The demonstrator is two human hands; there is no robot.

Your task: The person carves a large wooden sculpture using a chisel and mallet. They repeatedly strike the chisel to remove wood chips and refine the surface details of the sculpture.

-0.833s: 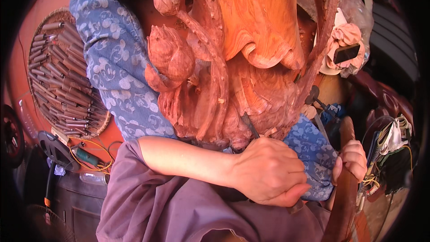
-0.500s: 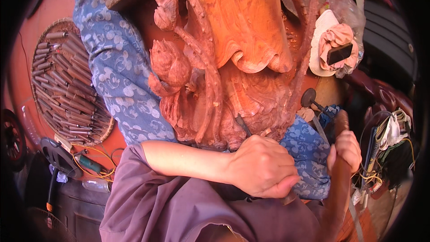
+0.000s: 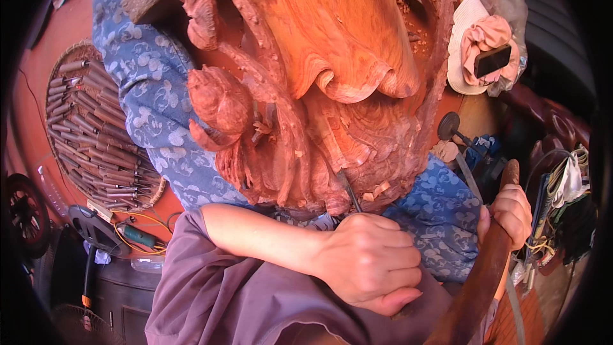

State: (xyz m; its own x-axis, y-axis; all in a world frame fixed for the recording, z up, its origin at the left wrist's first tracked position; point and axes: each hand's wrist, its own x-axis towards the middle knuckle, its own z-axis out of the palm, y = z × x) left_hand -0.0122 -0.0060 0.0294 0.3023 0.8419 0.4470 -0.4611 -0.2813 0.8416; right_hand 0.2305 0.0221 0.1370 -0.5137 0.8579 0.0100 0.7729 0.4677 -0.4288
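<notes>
My left hand (image 3: 370,259) is closed in a fist around a carving chisel, whose handle is mostly hidden by the fingers. The dark metal blade (image 3: 347,186) of the chisel slants up from the fist, its tip against the lower part of a reddish wood carving (image 3: 364,147). Small pale wood chips (image 3: 378,190) lie just right of the blade. At the right, my right hand (image 3: 511,216) is wrapped round a long brown wooden mallet (image 3: 471,281), held apart from the chisel, its thick part toward my lap.
A round woven tray (image 3: 54,83) full of many chisels sits on the tiled floor at left, near a green power tool (image 3: 137,236) with a yellow cord. A pale hat (image 3: 461,45) bearing a phone (image 3: 491,61) lies at right. My blue patterned trousers (image 3: 153,89) flank the carving.
The fist and chisel have shifted slightly down, and more of the blade shows. The mallet and right hand have moved a little right. The whole view has tilted slightly.
</notes>
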